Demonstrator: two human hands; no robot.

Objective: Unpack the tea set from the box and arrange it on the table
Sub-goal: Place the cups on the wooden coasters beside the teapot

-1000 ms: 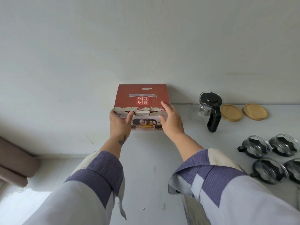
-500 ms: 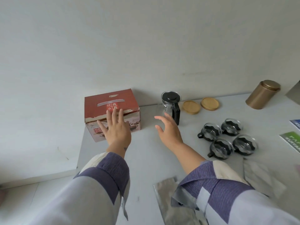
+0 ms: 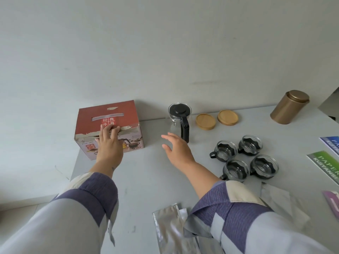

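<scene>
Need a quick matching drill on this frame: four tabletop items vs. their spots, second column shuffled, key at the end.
1. box
2. teapot
3. gold tin
4. glass cups

a. far right, by the wall
b. under the left hand
c. clustered in a group of four, right of the right hand
d. left of two wooden coasters

Pairs: 1-b, 2-d, 3-a, 4-c

Box (image 3: pixel 108 123): front panel print partly hidden behind the left hand (image 3: pixel 109 145); small lettering there too fine to read.
Green booklet (image 3: pixel 325 166), right edge of the table (image 3: pixel 146 180): cut off by the frame, only "PAPER" and "KUITANSI" legible.
Blue booklet (image 3: pixel 331 143): mostly out of frame.
Purple item (image 3: pixel 333 200): cropped, unidentifiable.
Foil packet (image 3: pixel 168 230), near edge: lower part under the right sleeve (image 3: pixel 238 213).
</scene>
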